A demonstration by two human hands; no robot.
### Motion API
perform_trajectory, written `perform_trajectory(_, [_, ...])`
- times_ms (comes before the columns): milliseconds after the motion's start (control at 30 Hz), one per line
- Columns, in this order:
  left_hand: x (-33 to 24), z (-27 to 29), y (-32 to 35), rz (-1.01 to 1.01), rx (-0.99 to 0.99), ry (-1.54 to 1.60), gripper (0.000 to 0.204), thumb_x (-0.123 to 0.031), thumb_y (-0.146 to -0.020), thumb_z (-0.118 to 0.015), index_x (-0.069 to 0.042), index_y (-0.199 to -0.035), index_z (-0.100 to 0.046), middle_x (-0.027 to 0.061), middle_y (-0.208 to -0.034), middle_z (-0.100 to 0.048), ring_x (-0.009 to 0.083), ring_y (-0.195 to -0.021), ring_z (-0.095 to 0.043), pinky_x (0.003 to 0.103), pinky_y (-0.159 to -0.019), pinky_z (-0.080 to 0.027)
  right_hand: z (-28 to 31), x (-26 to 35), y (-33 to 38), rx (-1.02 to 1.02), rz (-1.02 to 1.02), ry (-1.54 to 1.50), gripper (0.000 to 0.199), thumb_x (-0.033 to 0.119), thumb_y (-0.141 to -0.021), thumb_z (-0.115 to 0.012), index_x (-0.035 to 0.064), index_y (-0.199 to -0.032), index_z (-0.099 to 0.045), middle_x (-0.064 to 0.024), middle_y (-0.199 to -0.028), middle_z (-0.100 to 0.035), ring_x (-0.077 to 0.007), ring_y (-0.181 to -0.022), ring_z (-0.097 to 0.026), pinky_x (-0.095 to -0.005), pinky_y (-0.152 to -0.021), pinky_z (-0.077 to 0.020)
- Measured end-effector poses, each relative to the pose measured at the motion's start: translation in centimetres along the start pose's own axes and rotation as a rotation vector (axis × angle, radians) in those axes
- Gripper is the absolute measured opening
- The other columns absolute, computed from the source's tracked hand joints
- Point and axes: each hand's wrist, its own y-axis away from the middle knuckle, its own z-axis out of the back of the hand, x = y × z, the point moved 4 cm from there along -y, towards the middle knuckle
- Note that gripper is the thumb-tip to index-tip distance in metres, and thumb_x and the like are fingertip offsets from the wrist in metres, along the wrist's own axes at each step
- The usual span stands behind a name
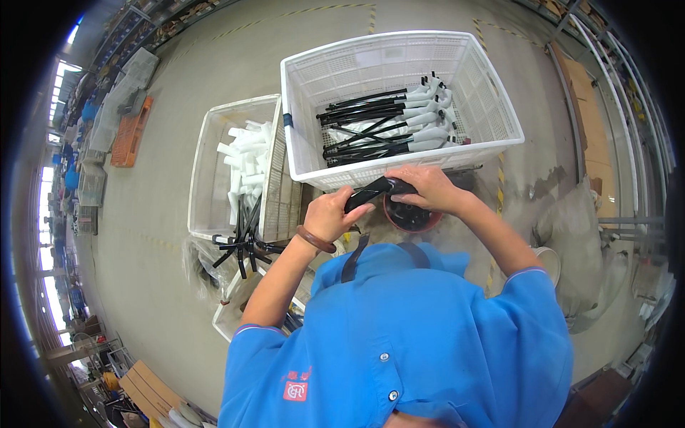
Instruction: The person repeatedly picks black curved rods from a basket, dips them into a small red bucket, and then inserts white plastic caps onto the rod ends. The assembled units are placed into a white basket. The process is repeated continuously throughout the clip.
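Note:
Between my two hands is a glossy black tube-like piece [369,191] with a thicker, bent end; its exact kind I cannot make out. My left hand [334,212] is closed round its left end, a brown bangle on that wrist. The fingers of my right hand [427,188] curl over the thicker end. Just beyond my hands stands a large white plastic crate [399,162]. In it lie several black rods [367,107] with ends wrapped in white foam [430,118].
A smaller white crate [201,167] at the left holds white foam sleeves [250,153], with black rods [246,239] leaning at its near end. A reddish bucket [412,225] with dark contents stands below my right hand. An orange pallet [132,132] lies farther left.

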Motion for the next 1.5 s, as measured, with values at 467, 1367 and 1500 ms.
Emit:
perform_trajectory(467, [-2.5, 0.8, 1.2, -0.206, -0.01, -0.117, 0.038, -0.039, -0.084, -0.072, -0.007, -0.083, -0.051, 0.0111, -0.065, -0.06, 0.0329, -0.057, -0.062, 0.042, -0.048, -0.049, 1.7, 0.9, -0.5, 0.97, -0.662, -1.103, 0.047, 0.044, -0.097, -0.059, -0.0009, -0.111, -0.058, 0.0022, -0.065, -0.051, -0.0059, -0.053, -0.045, -0.0231, -0.05, -0.038])
perform_trajectory(1367, [4.8, 2.3, -1.5, 0.03, 0.015, 0.408, 0.044, -0.016, -0.067, -0.089, -0.007, -0.103, -0.066, 0.0051, -0.092, -0.067, 0.0157, -0.083, -0.065, 0.032, -0.079, -0.054, 0.2, 3.3, -7.1, 0.382, -0.326, 0.183, 0.033, 0.026, -0.072, -0.08, 0.0061, -0.091, -0.062, -0.0176, -0.082, -0.068, -0.0374, -0.083, -0.067, -0.0468, -0.072, -0.0516])
perform_trajectory(1500, [5.8, 0.8, -0.4, 0.147, 0.433, 0.702, 0.032, -0.018, -0.081, -0.082, -0.004, -0.104, -0.064, 0.0002, -0.089, -0.068, 0.0102, -0.088, -0.062, 0.031, -0.085, -0.05, 9.4, 4.2, -7.6, 0.24, -0.194, -0.1, 0.034, 0.024, -0.072, -0.082, 0.0019, -0.089, -0.063, -0.0141, -0.077, -0.064, -0.0255, -0.074, -0.063, -0.0385, -0.068, -0.0482])
